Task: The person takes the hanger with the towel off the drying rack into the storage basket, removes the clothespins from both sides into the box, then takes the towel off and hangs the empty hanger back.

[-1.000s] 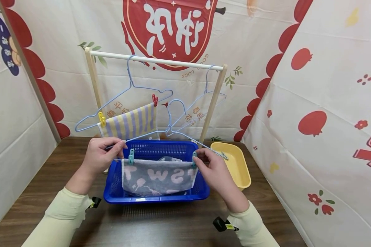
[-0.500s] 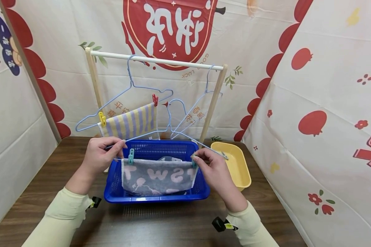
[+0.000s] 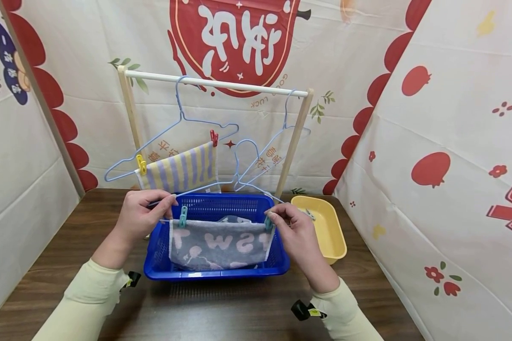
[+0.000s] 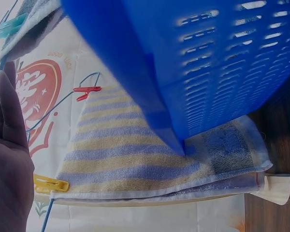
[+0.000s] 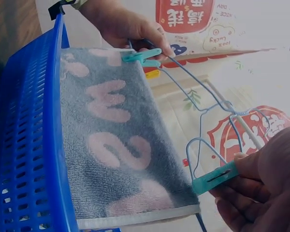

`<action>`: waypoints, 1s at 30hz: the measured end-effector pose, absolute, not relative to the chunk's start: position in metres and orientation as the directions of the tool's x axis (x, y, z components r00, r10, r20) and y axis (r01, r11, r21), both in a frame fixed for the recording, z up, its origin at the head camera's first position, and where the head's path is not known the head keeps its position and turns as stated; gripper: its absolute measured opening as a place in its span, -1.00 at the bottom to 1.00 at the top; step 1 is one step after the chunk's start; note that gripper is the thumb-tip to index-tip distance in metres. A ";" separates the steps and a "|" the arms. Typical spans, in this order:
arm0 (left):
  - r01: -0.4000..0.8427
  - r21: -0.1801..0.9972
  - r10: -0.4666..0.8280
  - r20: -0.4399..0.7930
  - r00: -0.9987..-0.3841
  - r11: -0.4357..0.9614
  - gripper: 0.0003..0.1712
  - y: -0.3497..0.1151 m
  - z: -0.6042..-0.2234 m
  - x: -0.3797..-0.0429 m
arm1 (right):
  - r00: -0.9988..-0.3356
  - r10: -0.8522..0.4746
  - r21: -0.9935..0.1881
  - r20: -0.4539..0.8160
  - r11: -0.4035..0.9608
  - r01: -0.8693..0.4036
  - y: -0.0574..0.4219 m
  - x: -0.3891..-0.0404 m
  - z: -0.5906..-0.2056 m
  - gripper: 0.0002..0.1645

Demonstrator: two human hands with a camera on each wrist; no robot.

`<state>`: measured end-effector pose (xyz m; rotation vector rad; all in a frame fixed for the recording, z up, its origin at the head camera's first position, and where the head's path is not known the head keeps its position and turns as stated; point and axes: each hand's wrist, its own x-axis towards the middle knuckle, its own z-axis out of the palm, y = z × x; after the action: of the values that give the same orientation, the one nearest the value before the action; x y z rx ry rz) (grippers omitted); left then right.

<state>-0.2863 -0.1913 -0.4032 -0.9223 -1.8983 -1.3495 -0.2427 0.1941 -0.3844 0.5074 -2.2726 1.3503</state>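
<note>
A blue wire hanger (image 3: pixel 205 187) is held above the basket, with my left hand (image 3: pixel 138 213) gripping its left arm. From its lower bar hangs a grey towel (image 3: pixel 222 244) with pink letters, the lower part reaching down in front of the basket's inside. A teal clothespin (image 3: pixel 183 216) clamps the towel's left top corner, just right of my left fingers. At the right top corner my right hand (image 3: pixel 297 232) pinches a second teal clothespin (image 5: pixel 215 178) between thumb and fingers, and it sits right at the towel's edge in the right wrist view.
Below is a blue perforated basket (image 3: pixel 216 273) with more cloth inside. Behind stands a rack (image 3: pixel 222 84) bearing a hanger with a striped towel (image 3: pixel 183 168), clipped by yellow and red clothespins, and another hanger (image 3: pixel 285 111). A yellow basin (image 3: pixel 341 237) sits at right.
The held hanger has shifted slightly, its hook a little right and lower. My right fingers have closed further over the right clothespin. The right-hand hanger on the rack has swung a bit.
</note>
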 end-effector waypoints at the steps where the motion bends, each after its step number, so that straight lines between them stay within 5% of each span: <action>1: 0.826 0.512 0.183 0.811 -0.555 0.236 -0.65 -0.191 -0.404 -0.287 | -0.827 -0.079 -0.718 0.557 0.454 -0.527 0.194 -0.242 -0.384 -0.95; 30: 0.816 0.513 0.167 0.809 -0.564 0.267 -0.68 -0.193 -0.403 -0.285 | -0.908 0.127 -0.899 0.400 0.250 -0.361 0.252 -0.261 -0.361 -0.69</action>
<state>-0.2852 -0.1930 -0.4027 -0.8856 -1.9096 -1.3186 -0.2610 0.2523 -0.3613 0.2133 -2.1363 1.6983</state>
